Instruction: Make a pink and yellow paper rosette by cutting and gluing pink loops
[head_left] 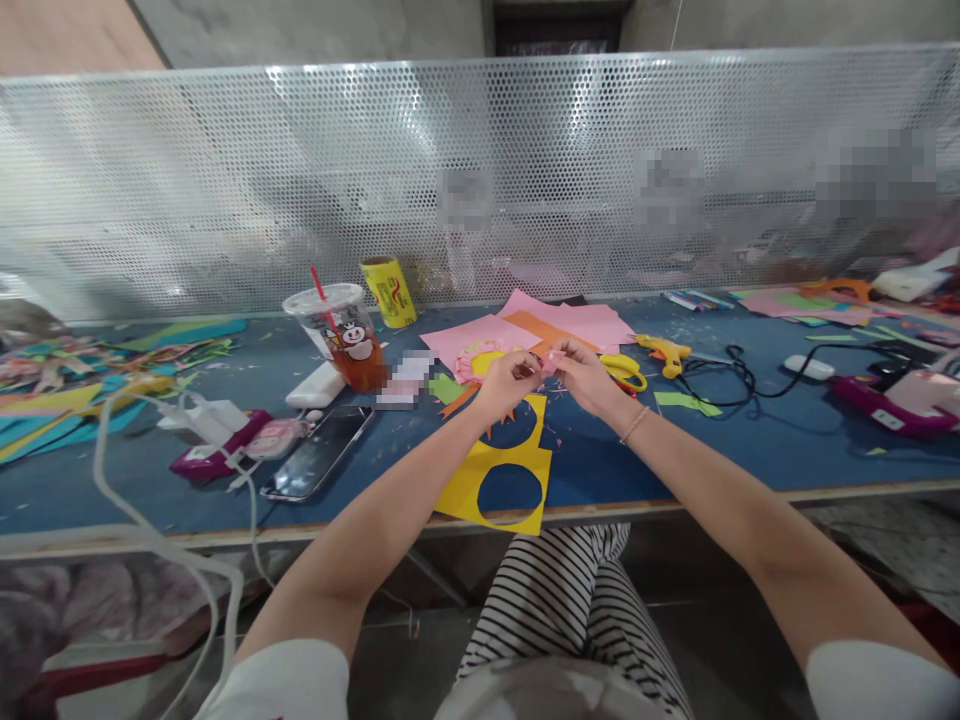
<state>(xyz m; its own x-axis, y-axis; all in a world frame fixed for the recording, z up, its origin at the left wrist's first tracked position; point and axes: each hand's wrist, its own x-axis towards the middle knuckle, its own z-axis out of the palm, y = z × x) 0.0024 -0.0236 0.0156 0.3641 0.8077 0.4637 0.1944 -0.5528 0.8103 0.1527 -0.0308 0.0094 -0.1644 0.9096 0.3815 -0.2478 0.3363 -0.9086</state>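
Note:
My left hand (511, 384) and my right hand (581, 374) are close together above the middle of the blue table. A small pink paper piece (553, 362) is pinched in my right hand's fingers. The fingertips of my left hand are closed beside it; what they hold is too small to tell. Behind my left hand lies a yellow round piece with a pink frilled edge (472, 362). Pink sheets (600, 322) and an orange strip (536, 330) lie beyond the hands. Below them is a yellow sheet (469, 480) with round holes cut out.
Yellow scissors (624, 372) and a yellow glue gun (664, 353) lie at right. Left stand a drink cup (352, 345) and yellow can (390, 293), near a phone (321, 455) and purple power strip (217, 450). A perforated metal screen (300, 180) rises behind.

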